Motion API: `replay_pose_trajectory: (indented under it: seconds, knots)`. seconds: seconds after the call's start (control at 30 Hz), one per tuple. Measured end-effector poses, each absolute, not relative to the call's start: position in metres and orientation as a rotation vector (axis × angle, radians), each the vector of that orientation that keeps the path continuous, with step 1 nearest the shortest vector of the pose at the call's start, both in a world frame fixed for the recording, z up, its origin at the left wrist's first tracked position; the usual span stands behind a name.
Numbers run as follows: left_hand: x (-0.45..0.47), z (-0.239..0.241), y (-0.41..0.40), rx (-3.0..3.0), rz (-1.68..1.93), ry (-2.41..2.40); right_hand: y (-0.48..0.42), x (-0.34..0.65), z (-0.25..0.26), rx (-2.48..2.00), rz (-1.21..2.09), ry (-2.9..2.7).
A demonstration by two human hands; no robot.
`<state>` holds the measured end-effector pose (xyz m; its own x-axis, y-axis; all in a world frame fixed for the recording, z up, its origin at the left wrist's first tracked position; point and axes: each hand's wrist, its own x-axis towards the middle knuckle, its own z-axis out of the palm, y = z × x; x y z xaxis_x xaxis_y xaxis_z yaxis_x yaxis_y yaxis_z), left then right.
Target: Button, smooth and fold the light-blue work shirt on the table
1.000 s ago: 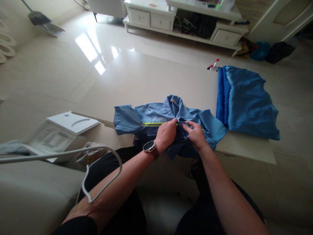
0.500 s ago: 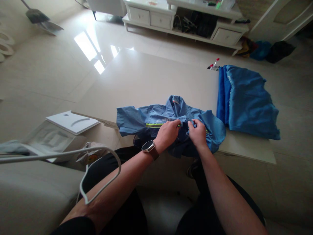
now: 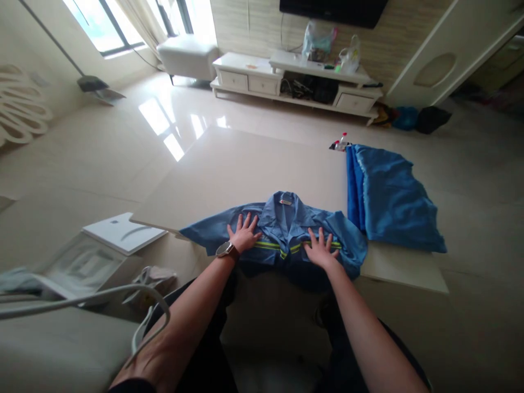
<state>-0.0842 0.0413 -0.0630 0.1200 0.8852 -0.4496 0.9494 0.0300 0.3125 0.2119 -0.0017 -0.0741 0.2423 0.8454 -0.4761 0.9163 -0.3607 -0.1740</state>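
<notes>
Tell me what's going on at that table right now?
A person has both palms flat on a blue work shirt with yellow reflective stripes, spread collar-up at the near edge of the table. The left hand and right hand press either side of the front. A folded blue garment lies to the right.

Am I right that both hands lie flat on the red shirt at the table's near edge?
Not quite: in the head view the shirt is blue with a yellow-green stripe, not red. The rest holds: the left hand and right hand lie flat on it at the near edge of the table.
</notes>
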Motion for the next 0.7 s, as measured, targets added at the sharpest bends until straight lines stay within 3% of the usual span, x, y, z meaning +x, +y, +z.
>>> replay_pose_trajectory:
  seconds: [0.2, 0.7]
  knots:
    - [-0.100, -0.070, 0.118, 1.951, -0.106, 1.777, 0.059, 0.202, -0.093, 2.345, -0.584, 1.803]
    - [-0.104, -0.094, 0.370, 2.278, 0.211, 1.850, 0.337, 0.193, -0.081, 2.383, -0.552, 1.887]
